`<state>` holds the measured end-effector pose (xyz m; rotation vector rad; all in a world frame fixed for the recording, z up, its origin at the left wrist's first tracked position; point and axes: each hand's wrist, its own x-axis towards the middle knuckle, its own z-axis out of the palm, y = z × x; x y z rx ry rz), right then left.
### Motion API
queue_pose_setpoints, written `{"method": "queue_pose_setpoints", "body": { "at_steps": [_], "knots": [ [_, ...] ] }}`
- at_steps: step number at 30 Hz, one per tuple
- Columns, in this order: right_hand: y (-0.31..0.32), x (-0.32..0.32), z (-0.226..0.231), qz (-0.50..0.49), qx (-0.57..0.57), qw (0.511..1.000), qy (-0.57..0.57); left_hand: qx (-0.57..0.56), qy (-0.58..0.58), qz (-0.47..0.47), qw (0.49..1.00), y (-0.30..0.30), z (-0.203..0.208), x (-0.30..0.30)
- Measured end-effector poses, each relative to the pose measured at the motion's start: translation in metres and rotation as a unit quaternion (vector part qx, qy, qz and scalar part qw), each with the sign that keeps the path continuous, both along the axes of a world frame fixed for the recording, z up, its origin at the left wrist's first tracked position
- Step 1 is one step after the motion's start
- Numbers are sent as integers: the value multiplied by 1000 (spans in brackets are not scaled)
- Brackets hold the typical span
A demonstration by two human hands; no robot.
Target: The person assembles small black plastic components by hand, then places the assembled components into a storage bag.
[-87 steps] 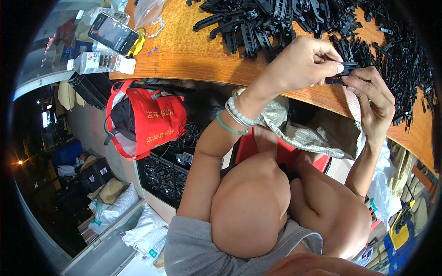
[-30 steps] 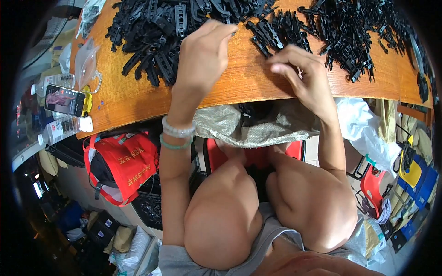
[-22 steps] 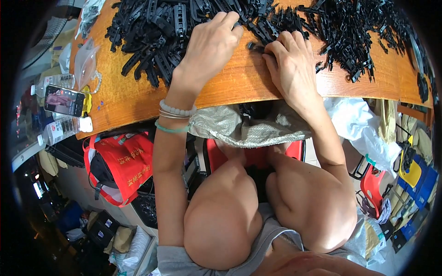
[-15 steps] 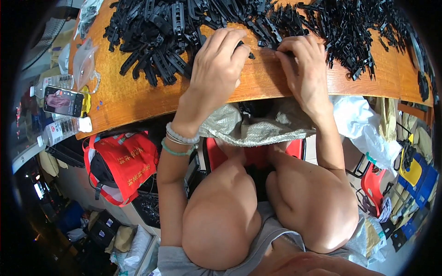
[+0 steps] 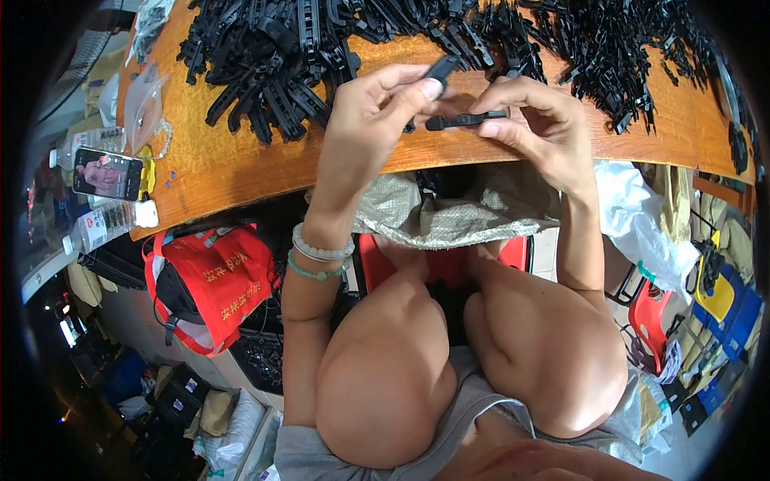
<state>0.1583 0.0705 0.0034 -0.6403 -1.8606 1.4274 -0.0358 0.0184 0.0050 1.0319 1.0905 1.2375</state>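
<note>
Brightly lit, bowed table (image 5: 241, 172), sheen on knees (image 5: 581, 385), dim lower left, black corners

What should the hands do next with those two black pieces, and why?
Maybe line the pieces up gently. The left hand pinches one black piece, the right hand pinches a slimmer black piece, and they don't look joined, so this could show whether they fit.

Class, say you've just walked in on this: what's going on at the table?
The person's left hand pinches a short black piece, while the right hand holds a slim black part between thumb and fingers. The two pieces look apart, held up near the edge of a wooden table. Beyond the hands lie heaps of black parts; a lit phone is at the left.
</note>
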Motion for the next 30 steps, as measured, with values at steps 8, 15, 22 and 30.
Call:
{"method": "queue_pose_setpoints", "body": {
  "at_steps": [8,15,22,30],
  "knots": [
    [-8,-7,-2,-83,102,990,-57,57,123,8,991,-16,4,11],
    [-20,-9,-15,-147,70,987,-12,171,277,56,944,-19,-5,17],
    [-13,-12,-6,-165,254,953,-23,195,344,32,918,-23,5,12],
    [-19,-5,-11,-124,136,983,-20,180,346,10,921,-22,9,17]
  ]
}}
